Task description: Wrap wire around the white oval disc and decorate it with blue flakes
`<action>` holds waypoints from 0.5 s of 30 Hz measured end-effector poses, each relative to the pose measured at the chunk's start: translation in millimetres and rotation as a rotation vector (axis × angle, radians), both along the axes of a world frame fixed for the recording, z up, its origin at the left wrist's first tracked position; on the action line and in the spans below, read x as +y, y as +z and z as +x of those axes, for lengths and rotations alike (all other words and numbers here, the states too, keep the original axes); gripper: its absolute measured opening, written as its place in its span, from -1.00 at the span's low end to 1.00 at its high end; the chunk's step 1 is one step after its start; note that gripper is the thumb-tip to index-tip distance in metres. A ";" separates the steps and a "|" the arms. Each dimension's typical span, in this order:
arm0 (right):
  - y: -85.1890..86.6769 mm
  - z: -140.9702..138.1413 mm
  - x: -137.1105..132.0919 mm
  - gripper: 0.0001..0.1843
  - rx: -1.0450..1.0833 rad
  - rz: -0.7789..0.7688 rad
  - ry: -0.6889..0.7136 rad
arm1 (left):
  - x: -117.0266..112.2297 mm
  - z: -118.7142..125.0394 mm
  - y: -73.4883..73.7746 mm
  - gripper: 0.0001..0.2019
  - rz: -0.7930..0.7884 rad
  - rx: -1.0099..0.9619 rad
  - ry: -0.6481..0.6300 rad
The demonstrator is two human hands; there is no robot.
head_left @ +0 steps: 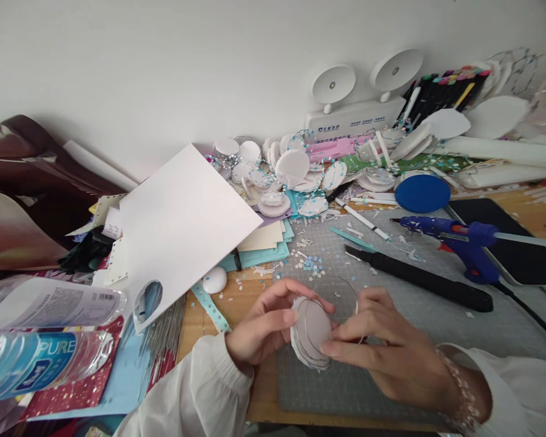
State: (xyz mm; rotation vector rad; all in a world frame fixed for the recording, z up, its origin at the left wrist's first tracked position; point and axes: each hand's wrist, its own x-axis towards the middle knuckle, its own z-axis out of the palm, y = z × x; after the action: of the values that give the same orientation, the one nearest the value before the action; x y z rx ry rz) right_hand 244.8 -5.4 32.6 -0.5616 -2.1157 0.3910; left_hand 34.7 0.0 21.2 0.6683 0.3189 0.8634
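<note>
Over the near-left part of the grey cutting mat (346, 382), the left hand's (266, 321) grip closes on the white disc (316, 321) from ten o'clock, while the right hand (386, 349) pinches thin wire (357, 298) at its four-o'clock rim. Loops already cross the face, but one stands loose at two o'clock, so the winding looks only part done! Twelve o'clock beyond, blue-flecked discs (313, 205) sit heaped; the hot glue gun (471, 243) lies unheld at two.

White disc (317, 321) between the fingers (359, 355), pale-gridded grey cutting mat (318, 388) under them.
Beyond them to the right, a blue glue gun (459, 244); to their left, a turquoise strip (213, 308) patterned with stars.
</note>
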 end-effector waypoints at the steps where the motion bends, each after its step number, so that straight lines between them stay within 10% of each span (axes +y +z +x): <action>1: -0.4 -0.1 -0.1 -0.64 -0.001 -0.003 -0.003 | 0.2 0.3 0.3 -0.73 -0.004 -0.001 0.001; 15: -2.7 1.1 1.6 -0.65 0.016 0.014 -0.012 | 0.3 0.6 -2.0 -0.76 -0.003 0.024 0.014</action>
State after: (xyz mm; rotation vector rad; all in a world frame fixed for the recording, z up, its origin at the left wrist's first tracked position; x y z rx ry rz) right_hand 245.9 -3.8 29.9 -0.5613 -2.0969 0.3722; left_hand 35.3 0.4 19.1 0.6751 0.3463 0.8684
